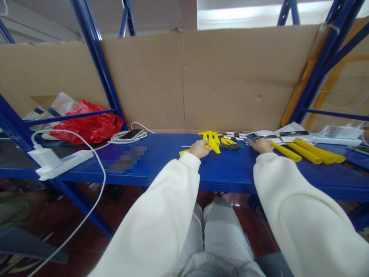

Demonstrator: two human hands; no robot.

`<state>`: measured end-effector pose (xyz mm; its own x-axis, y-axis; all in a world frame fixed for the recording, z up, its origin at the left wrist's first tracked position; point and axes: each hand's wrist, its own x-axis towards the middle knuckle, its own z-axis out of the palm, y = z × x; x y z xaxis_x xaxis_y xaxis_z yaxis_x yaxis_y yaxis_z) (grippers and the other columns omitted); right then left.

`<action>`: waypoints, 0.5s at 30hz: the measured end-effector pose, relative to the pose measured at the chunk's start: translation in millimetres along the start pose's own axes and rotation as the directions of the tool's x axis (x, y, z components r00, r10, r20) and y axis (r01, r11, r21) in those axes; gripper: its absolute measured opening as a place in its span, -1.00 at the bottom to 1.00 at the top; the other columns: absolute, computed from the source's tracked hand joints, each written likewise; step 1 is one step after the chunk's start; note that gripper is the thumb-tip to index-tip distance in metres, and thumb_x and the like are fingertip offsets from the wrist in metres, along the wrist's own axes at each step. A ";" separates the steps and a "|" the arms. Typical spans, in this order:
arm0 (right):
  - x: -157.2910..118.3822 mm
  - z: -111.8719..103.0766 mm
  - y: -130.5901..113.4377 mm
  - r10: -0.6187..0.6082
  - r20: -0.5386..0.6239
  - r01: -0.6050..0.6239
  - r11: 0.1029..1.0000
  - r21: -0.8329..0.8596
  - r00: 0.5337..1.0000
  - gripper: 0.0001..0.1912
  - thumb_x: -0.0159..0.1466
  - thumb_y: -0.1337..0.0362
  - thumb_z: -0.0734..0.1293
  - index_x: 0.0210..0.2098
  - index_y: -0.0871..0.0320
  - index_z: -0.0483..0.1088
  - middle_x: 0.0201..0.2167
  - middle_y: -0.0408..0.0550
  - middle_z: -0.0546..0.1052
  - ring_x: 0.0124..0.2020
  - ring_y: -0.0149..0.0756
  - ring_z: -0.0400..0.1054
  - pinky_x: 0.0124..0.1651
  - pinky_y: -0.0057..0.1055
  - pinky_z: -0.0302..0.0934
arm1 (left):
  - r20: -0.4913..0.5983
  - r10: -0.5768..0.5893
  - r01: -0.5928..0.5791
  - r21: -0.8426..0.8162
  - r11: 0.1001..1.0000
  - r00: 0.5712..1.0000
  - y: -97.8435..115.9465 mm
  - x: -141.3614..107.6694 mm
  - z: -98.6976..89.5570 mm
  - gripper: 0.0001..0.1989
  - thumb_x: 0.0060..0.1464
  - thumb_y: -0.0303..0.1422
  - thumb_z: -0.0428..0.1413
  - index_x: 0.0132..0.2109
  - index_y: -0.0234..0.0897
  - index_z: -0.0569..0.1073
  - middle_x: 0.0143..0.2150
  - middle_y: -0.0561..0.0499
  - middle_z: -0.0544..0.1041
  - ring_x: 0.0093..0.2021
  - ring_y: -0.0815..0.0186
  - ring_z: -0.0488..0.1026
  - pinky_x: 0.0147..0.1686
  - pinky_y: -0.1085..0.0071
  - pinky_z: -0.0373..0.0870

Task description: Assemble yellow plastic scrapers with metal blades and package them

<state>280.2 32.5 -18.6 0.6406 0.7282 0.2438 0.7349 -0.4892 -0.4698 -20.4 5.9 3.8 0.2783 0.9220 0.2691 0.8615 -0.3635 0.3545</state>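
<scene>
My left hand [200, 149] is closed on a yellow plastic piece [215, 147] above the blue table. Several more yellow plastic pieces [205, 134] lie just beyond it. A screwdriver [231, 147] with a dark handle rests close to the fingers, its thin shaft partly hidden behind the hand. Farther right, my right hand [262, 146] is down at the tabletop with its fingers curled around small greyish metal parts that I cannot make out clearly. Beside it lie several long yellow tubes [305, 151]. White-and-dark strips [235, 135] are between the hands, toward the back.
Cardboard [219, 80] stands along the back of the blue table [161, 163]. To the left are a red plastic bag [89, 121], a coiled white cable [129, 135] and a power strip [65, 163] with its cord hanging over the front. White packets [291, 130] lie at the back right.
</scene>
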 end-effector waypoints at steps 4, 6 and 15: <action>-1.3 -2.3 -1.8 0.005 0.017 -0.005 1.000 0.014 1.000 -0.37 0.31 -0.05 0.40 0.15 0.35 0.51 0.17 0.46 0.50 0.26 0.23 0.35 0.27 0.08 0.21 | -0.007 -0.001 0.001 -0.007 1.000 1.000 -0.4 0.1 0.9 -0.63 0.26 -0.24 0.22 0.17 -0.21 0.60 0.19 -0.13 0.62 0.20 0.13 0.55 0.17 0.35 0.43; 1.2 -1.0 -1.0 0.001 0.009 -0.001 1.000 0.024 1.000 -0.40 0.30 -0.03 0.41 0.11 0.33 0.53 0.13 0.45 0.52 0.24 0.22 0.37 0.25 0.08 0.23 | -0.012 -0.001 0.001 -0.010 1.000 1.000 -0.3 -0.1 1.1 -0.63 0.26 -0.24 0.22 0.16 -0.20 0.61 0.18 -0.13 0.63 0.20 0.12 0.55 0.17 0.34 0.43; 14.1 5.5 1.7 0.022 -0.019 -0.019 0.987 0.161 1.000 -0.53 0.23 0.07 0.45 0.01 0.27 0.58 -0.04 0.35 0.59 0.13 0.18 0.46 0.14 0.01 0.33 | 0.006 0.010 -0.010 0.008 1.000 1.000 0.0 0.0 -0.5 -0.62 0.27 -0.23 0.21 0.18 -0.22 0.60 0.19 -0.13 0.62 0.21 0.13 0.54 0.18 0.36 0.43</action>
<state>289.3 44.5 -20.6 0.6608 0.7080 0.2492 0.6772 -0.4192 -0.6047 -20.6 5.9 4.2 0.2894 0.9192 0.2671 0.8619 -0.3716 0.3451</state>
